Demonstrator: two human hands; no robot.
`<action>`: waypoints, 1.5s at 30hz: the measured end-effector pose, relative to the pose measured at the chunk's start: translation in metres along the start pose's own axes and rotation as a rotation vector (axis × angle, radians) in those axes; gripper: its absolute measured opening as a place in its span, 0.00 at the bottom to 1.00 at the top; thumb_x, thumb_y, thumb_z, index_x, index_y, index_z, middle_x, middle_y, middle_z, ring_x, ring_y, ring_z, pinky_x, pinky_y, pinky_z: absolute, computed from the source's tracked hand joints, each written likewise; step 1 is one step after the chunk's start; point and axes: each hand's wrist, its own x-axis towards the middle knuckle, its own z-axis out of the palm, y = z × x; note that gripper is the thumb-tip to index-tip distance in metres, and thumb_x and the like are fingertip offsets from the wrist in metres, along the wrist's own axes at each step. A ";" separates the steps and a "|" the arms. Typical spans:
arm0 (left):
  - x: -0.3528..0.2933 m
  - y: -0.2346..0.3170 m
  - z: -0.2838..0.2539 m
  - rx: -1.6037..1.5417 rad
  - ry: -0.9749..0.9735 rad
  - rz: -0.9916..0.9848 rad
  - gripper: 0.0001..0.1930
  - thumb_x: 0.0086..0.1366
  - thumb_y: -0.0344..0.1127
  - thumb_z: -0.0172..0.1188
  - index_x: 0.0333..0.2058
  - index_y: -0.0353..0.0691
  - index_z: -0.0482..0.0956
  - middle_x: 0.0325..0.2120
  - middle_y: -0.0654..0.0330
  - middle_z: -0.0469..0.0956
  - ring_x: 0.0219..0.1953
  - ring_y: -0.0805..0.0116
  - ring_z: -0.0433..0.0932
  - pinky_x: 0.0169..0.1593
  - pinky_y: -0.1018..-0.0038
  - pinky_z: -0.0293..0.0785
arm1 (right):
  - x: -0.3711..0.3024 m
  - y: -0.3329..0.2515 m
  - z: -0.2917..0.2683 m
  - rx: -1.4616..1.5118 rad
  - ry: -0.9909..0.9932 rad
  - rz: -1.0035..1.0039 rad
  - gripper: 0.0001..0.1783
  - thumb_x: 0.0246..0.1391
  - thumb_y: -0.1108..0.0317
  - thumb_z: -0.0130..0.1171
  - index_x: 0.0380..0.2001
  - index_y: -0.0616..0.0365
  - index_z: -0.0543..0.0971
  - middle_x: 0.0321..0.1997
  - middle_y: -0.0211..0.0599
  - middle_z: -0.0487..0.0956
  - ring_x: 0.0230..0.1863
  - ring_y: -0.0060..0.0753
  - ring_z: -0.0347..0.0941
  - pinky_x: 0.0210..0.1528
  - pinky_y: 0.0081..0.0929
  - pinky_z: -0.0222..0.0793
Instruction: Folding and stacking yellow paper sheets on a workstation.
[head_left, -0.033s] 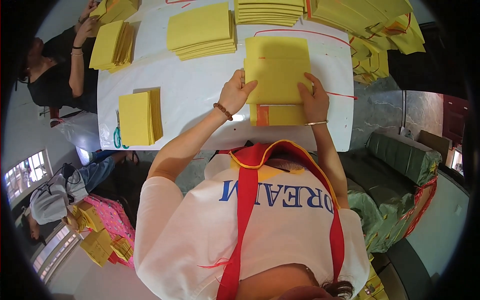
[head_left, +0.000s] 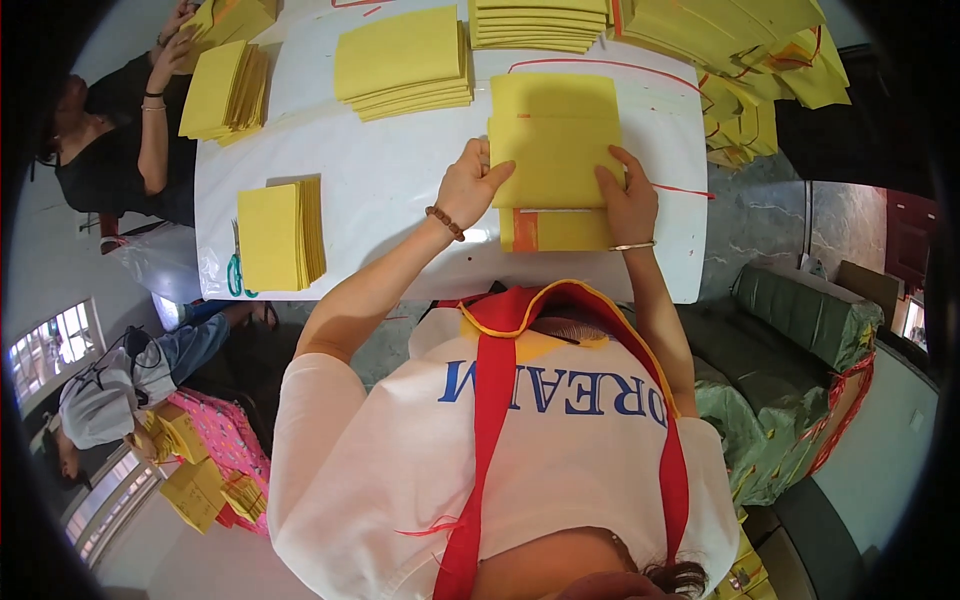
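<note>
In front of me on the white table lies a folded sheet of yellow paper (head_left: 556,150), roughly square, with a crease across it and a small orange mark. My left hand (head_left: 472,186) grips its left edge, thumb on top and fingers curled behind. At the right edge my right hand (head_left: 630,200) pinches it, thumb on the face and index finger along the side. Sticking out below, toward me, is another yellow piece (head_left: 575,232) with an orange band near its left end. How many layers are in my hands I cannot tell.
Stacks of yellow paper stand at the left (head_left: 270,235) and back (head_left: 400,60). Teal-handled scissors (head_left: 236,272) lie beside the left stack. A red strip (head_left: 610,64) runs behind my paper. Another person's hand (head_left: 172,58) holds yellow paper at far left. Green-wrapped bales (head_left: 800,320) sit right.
</note>
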 end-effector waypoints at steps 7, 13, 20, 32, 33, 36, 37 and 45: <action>-0.007 0.048 0.009 0.519 0.372 0.637 0.20 0.53 0.35 0.61 0.44 0.38 0.69 0.38 0.54 0.72 0.42 0.56 0.69 0.44 0.62 0.63 | 0.000 0.008 0.004 -0.014 0.029 -0.042 0.21 0.48 0.64 0.59 0.47 0.55 0.74 0.24 0.31 0.73 0.20 0.16 0.61 0.24 0.17 0.59; -0.005 0.041 0.054 0.755 0.115 0.745 0.23 0.56 0.44 0.56 0.49 0.42 0.69 0.51 0.52 0.64 0.52 0.54 0.61 0.51 0.60 0.58 | -0.001 0.002 0.004 -0.025 0.018 -0.033 0.21 0.48 0.64 0.59 0.47 0.55 0.74 0.32 0.35 0.78 0.24 0.18 0.66 0.29 0.18 0.63; -0.001 0.020 0.062 0.875 0.121 0.792 0.25 0.55 0.46 0.57 0.51 0.45 0.67 0.53 0.54 0.61 0.54 0.55 0.57 0.52 0.59 0.54 | -0.010 -0.001 -0.001 -0.404 0.128 -0.304 0.24 0.48 0.54 0.57 0.50 0.46 0.72 0.49 0.39 0.73 0.45 0.38 0.71 0.44 0.42 0.63; -0.003 0.023 0.043 0.671 0.061 0.885 0.23 0.54 0.44 0.58 0.48 0.44 0.70 0.53 0.55 0.62 0.53 0.55 0.59 0.52 0.59 0.55 | -0.039 0.013 0.003 -0.665 -0.153 -0.524 0.37 0.54 0.44 0.44 0.61 0.56 0.57 0.67 0.37 0.52 0.68 0.40 0.43 0.60 0.65 0.32; -0.007 0.025 0.040 0.745 0.033 0.883 0.24 0.54 0.44 0.58 0.48 0.43 0.70 0.51 0.55 0.63 0.51 0.54 0.61 0.51 0.61 0.58 | -0.039 0.013 0.003 -0.669 -0.148 -0.532 0.37 0.54 0.44 0.44 0.61 0.56 0.57 0.67 0.37 0.52 0.68 0.40 0.43 0.60 0.65 0.32; -0.009 0.027 0.038 0.905 -0.025 0.890 0.25 0.52 0.42 0.57 0.48 0.40 0.70 0.48 0.54 0.66 0.46 0.54 0.64 0.46 0.63 0.62 | -0.032 0.017 -0.002 -0.634 -0.196 -0.518 0.32 0.58 0.48 0.41 0.60 0.56 0.59 0.67 0.40 0.53 0.69 0.41 0.42 0.64 0.55 0.34; -0.010 0.027 0.039 0.988 -0.074 0.893 0.25 0.51 0.41 0.57 0.48 0.37 0.69 0.47 0.53 0.67 0.44 0.54 0.66 0.43 0.65 0.65 | -0.025 0.027 -0.008 -0.336 -0.285 -0.502 0.30 0.60 0.51 0.39 0.59 0.58 0.60 0.65 0.41 0.56 0.68 0.40 0.45 0.65 0.47 0.38; 0.005 0.031 0.042 1.131 0.014 0.992 0.24 0.50 0.35 0.55 0.47 0.31 0.69 0.33 0.53 0.74 0.32 0.62 0.73 0.34 0.71 0.70 | -0.022 0.004 -0.033 0.534 -0.126 -0.034 0.24 0.63 0.58 0.37 0.53 0.67 0.68 0.54 0.42 0.71 0.58 0.33 0.62 0.61 0.27 0.52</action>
